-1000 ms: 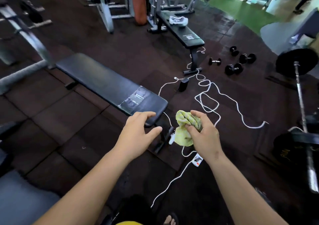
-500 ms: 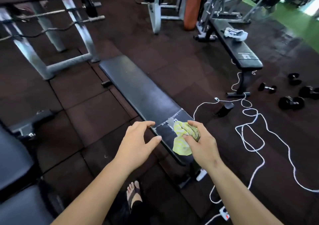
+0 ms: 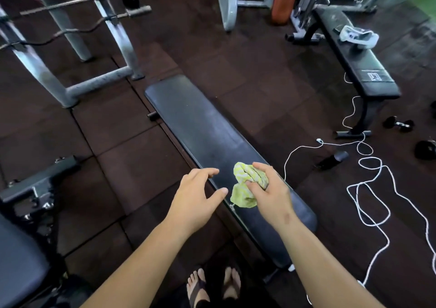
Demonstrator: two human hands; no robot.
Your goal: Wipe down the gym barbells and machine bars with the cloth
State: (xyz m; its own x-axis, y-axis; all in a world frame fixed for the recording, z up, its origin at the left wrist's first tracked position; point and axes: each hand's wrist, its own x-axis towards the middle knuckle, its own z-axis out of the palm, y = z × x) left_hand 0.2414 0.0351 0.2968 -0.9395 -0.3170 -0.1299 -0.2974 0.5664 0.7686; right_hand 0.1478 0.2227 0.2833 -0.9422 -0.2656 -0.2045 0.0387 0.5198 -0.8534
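Observation:
My right hand point(image 3: 269, 189) grips a crumpled yellow-green cloth point(image 3: 240, 189) above the near half of a black flat bench point(image 3: 200, 128). Just to its left, my left hand point(image 3: 198, 196) hovers with fingers spread and holds nothing. On a grey metal rack point(image 3: 42, 71) at the upper left rest a straight barbell point(image 3: 70, 2) with a black plate and, below it, a curved bar point(image 3: 77, 30). Both bars lie well beyond my hands.
A second black bench point(image 3: 368, 74) with a white object on it stands at the upper right. White cord point(image 3: 368, 189) loops over the dark rubber floor at the right, near small dumbbells point(image 3: 398, 123). Grey machine frames point(image 3: 230, 3) stand at the back. A dark padded seat point(image 3: 16, 267) fills the lower left.
The view has swung left and come closer to the flat bench, so the rack with its bars has come into sight. My hands keep their pose, the right still gripping the cloth.

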